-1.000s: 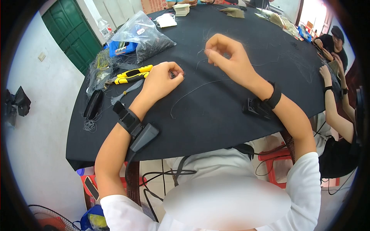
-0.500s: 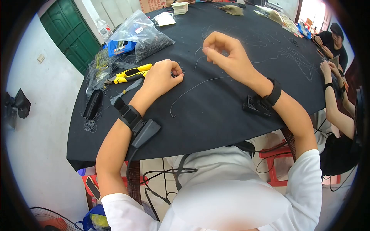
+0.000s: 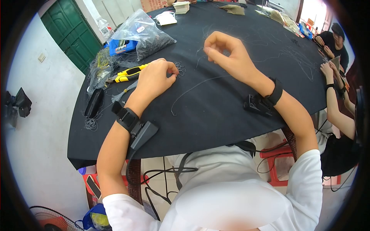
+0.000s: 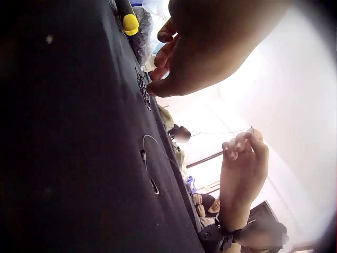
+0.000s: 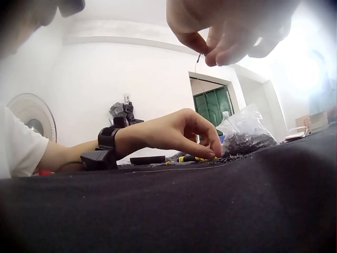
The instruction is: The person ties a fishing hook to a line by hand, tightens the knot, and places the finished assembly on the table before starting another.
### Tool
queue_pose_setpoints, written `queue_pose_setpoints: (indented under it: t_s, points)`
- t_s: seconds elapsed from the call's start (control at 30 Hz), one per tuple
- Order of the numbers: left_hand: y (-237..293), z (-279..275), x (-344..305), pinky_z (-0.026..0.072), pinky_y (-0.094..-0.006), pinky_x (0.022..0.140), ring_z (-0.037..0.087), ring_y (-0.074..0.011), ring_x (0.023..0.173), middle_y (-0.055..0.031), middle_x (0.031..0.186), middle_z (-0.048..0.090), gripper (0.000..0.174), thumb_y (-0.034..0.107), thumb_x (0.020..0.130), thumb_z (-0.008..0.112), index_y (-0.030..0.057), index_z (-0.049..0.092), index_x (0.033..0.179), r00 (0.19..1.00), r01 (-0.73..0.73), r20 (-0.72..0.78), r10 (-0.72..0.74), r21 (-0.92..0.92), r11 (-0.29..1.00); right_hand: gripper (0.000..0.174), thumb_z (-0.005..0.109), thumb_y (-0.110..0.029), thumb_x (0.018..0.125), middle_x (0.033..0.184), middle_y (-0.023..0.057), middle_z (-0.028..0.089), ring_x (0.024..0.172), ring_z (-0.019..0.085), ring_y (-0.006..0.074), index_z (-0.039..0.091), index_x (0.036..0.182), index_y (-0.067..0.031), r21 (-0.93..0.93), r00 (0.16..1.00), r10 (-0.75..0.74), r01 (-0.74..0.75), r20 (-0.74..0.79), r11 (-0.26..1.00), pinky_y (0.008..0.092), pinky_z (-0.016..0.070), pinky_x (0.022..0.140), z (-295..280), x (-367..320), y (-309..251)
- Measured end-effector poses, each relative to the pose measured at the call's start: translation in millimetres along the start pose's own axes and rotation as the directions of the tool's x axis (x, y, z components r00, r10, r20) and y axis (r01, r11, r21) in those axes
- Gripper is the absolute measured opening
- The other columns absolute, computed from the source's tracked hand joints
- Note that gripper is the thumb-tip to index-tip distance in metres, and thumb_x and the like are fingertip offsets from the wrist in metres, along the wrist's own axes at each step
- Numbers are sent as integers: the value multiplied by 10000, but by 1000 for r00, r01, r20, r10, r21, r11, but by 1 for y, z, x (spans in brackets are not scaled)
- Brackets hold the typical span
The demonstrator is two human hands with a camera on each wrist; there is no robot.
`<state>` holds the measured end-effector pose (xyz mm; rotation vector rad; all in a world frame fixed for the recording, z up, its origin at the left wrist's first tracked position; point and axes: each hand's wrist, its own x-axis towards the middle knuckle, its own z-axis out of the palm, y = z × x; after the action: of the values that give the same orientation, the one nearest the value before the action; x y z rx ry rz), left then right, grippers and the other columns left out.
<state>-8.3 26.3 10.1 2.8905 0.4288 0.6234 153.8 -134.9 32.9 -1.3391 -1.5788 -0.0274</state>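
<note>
In the head view the right hand (image 3: pixel 233 57) is raised above the black cloth, thumb and fingertips together. The right wrist view shows these fingers (image 5: pixel 224 45) pinching a fine line with a small dark piece (image 5: pixel 199 59). My left hand (image 3: pixel 154 79) is low over the cloth, its fingers loosely bent and thumb apart, beside a small heap of dark pieces (image 3: pixel 180 69). In the left wrist view the thumb tip reaches that heap (image 4: pixel 143 89); whether it holds a piece cannot be told. A thin curved line (image 3: pixel 189 92) lies between the hands.
Yellow-black pliers (image 3: pixel 125 77), a black case (image 3: pixel 93 104) and tangled line (image 3: pixel 91 124) lie left of the left hand. Behind them are a clear bag of dark pieces (image 3: pixel 152 44) and a blue box (image 3: pixel 122 47). Other people sit at the right edge.
The left hand has shifted slightly left, uncovering more of the dark heap and covering part of the pliers. The right hand stays raised, almost unmoved, fingertips still together.
</note>
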Motion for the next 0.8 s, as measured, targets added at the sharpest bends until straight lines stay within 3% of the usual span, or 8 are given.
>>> queue_pose_setpoints:
  t_s: [0.2,0.8]
  points:
    - [-2,2,-2,478,-359,694,603,-249,797,-77,793,617,144,132,686,651,118,697,822,999,-44,6,44,-27,999,94,545,-133,843,673,-13,536,620,503,51,543,816,-43,-3,1000,-6,6,6,1000,207,390,586,0,0,0]
    - [-10,8,1,476,-309,627,615,-200,680,-74,710,624,116,65,688,597,21,634,788,999,-3,50,15,-234,972,101,550,-145,845,652,-18,538,618,524,51,552,818,-47,9,1000,2,-2,17,1000,204,389,587,-1,0,3]
